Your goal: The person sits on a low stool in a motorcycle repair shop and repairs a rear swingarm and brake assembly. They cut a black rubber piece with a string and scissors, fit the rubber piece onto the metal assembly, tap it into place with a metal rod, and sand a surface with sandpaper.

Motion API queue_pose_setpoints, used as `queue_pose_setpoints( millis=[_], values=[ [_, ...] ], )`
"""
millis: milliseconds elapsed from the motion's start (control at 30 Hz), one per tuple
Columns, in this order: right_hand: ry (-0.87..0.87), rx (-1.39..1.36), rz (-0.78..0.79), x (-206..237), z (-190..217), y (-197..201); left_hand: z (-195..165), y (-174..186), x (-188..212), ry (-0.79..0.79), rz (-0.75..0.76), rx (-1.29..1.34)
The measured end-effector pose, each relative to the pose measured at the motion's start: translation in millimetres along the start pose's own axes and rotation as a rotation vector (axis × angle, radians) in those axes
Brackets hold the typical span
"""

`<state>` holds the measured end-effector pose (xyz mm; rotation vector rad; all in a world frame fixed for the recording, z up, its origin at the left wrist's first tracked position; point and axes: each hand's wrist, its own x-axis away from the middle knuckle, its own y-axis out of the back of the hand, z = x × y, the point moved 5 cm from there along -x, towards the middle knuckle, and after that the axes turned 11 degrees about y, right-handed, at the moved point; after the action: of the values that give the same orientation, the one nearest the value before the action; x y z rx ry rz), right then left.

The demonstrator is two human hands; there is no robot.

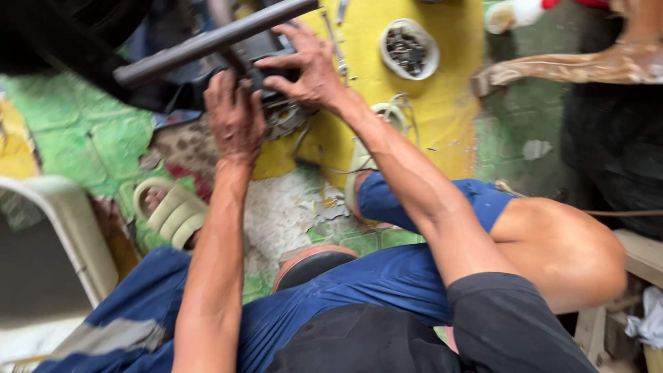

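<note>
hands meet at 11 o'clock: left hand and right hand, fingers curled, both grip a black machine part (blurry) under a dark bar; small bowl of bits at 1 o'clock.

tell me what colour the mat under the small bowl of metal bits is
Yellow mat, seen in the head view.

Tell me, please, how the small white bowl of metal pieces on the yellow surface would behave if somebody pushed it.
The white bowl looks full of dark metal pieces, so probably heavy for its size. It sits low and wide, so it likely slides rather than tips. A sharp push might spill pieces.
</note>
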<state>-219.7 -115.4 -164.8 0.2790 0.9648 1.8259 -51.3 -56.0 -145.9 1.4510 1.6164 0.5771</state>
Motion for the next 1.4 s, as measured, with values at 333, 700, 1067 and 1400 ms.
queue_pose_setpoints(
  millis=[333,700,1067,1400],
  values=[
    [0.166,-0.15,0.43,10.3,7.7,116.8,-13.4,3.5,-0.3,-0.02,0.01,0.026],
    [-0.476,0.105,0.522,244.3,-46.2,304.9,-56.7,10.3,-2.0,-0.151,0.069,-0.02],
    [-1.442,0.286,-0.025,594.3,-62.1,180.1,-70.5,10.8,9.4,-0.207,0.11,0.037],
    [-1.214,0.207,-0.417,558.3,-41.1,108.3,-44.1,-2.1,20.0,-0.204,0.144,0.036]
  ],
)
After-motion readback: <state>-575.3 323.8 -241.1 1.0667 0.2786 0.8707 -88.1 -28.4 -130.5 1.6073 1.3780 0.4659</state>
